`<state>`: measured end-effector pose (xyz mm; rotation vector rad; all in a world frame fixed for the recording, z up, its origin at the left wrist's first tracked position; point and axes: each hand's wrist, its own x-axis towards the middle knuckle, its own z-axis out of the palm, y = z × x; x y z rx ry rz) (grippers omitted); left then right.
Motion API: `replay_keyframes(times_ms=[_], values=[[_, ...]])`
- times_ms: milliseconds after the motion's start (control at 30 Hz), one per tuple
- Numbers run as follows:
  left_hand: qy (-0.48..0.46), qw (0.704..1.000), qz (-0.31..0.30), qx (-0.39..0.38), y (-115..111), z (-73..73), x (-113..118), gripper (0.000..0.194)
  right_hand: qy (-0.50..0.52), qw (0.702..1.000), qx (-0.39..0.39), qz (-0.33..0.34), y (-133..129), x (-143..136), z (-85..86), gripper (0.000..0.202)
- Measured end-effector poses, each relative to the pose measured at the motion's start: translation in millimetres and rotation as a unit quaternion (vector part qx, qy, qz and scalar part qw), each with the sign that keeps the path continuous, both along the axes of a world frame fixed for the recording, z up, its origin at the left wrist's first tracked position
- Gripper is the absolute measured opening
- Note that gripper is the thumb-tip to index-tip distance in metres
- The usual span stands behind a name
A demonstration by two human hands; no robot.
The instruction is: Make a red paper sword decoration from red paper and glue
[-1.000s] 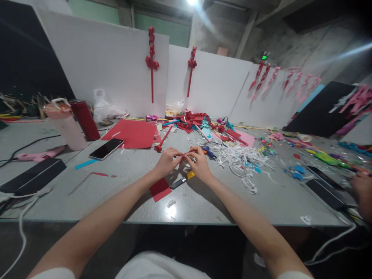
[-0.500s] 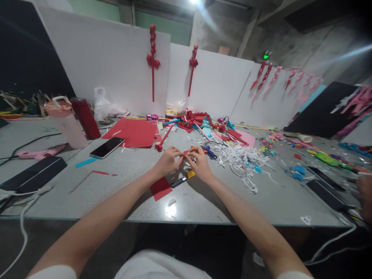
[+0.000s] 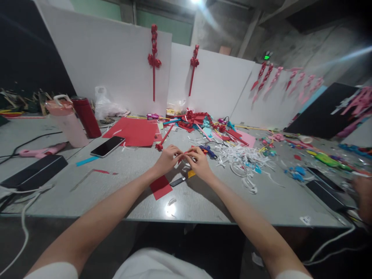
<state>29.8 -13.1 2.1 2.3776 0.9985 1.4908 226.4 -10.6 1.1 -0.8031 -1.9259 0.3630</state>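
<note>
My left hand (image 3: 167,159) and my right hand (image 3: 199,162) meet at the middle of the table, fingertips pinched on a small red paper piece (image 3: 183,155) between them. Much of that piece is hidden by the fingers. Under my wrists lie a red paper square (image 3: 161,187) and a utility knife (image 3: 178,181) with a yellow part beside it. Just beyond my right hand is a dark blue tool (image 3: 209,152). A red paper stem with a curled end (image 3: 159,146) rests beyond my left hand.
White paper scraps (image 3: 247,159) spread to the right. At left are a phone (image 3: 108,146), a pink bottle (image 3: 67,124), a red flask (image 3: 87,117), a pink glue gun (image 3: 43,150) and a black box (image 3: 34,172). Large red sheets (image 3: 132,131) lie behind. Another person's hand (image 3: 363,193) shows far right.
Both hands stay nearly in place, with slight finger shifts; a little more of the red piece shows between them. The whole view has shifted slightly.
</note>
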Motion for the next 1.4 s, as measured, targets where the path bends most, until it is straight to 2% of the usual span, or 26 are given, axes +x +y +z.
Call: replay_keyframes(times_ms=[167,233,500,633,800,1000,1200,1400], values=[[0.003,0.999,0.041,0.029,3,0.6,-3,0.021,0.059,0.986,-0.152,0.043,9,-1,-1.3,0.032],[0.008,0.998,0.049,0.036,4,-0.2,-3,0.02,0.074,0.981,-0.177,0.04,10,-2,-3.5,0.034],[-0.006,0.997,0.069,0.043,6,-0.1,-4,0.016,0.112,0.971,-0.207,0.039,1,-11,-11.0,0.047],[-0.021,0.995,0.085,0.042,6,2.0,-10,0.013,0.121,0.975,-0.187,0.005,2,-7,-8.9,0.063],[-0.053,0.992,0.111,0.023,10,2.8,-15,0.014,0.09,0.984,-0.144,-0.047,4,0,-2.5,0.041],[-0.073,0.991,0.11,-0.009,12,1.4,-14,0.013,0.05,0.983,-0.161,-0.077,1,-4,0.5,0.046],[-0.081,0.989,0.114,-0.055,8,4.4,-14,0.012,0.026,0.99,-0.125,-0.06,-1,-2,3.6,0.048],[-0.11,0.984,0.122,-0.067,8,6.3,-14,0.012,0.112,0.971,-0.212,-0.003,-11,-4,9.2,0.049]])
